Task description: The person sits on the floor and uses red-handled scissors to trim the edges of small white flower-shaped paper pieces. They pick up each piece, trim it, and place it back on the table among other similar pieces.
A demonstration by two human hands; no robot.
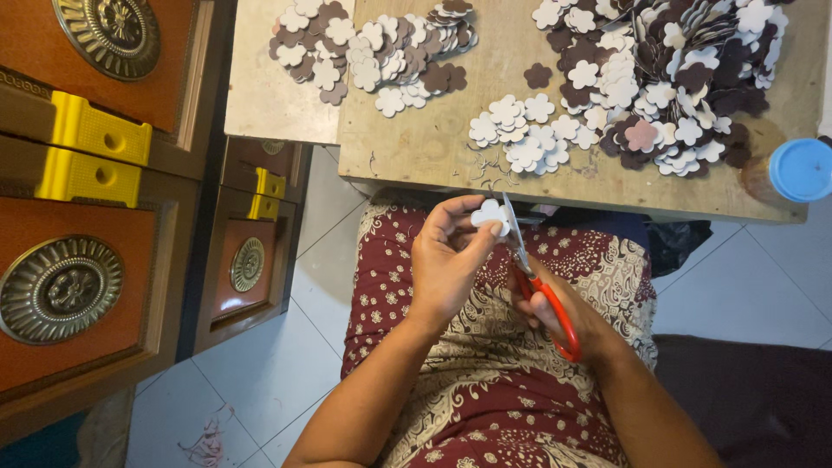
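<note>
Head view, left hand (446, 260) pinching a white flower-shaped foam cutout (490, 214), right hand (555, 308) gripping red-handled steel scissors (537, 277).

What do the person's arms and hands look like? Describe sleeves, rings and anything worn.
Both forearms are bare, with no sleeve reaching into view. The left hand shows no ring, watch or glove. The right hand is partly hidden, and nothing worn shows on it either. Nails are short and unpainted as far as can be seen. Below them lies a maroon and cream patterned garment.

Even soft daylight, sharp focus, slight edge distortion.
</note>
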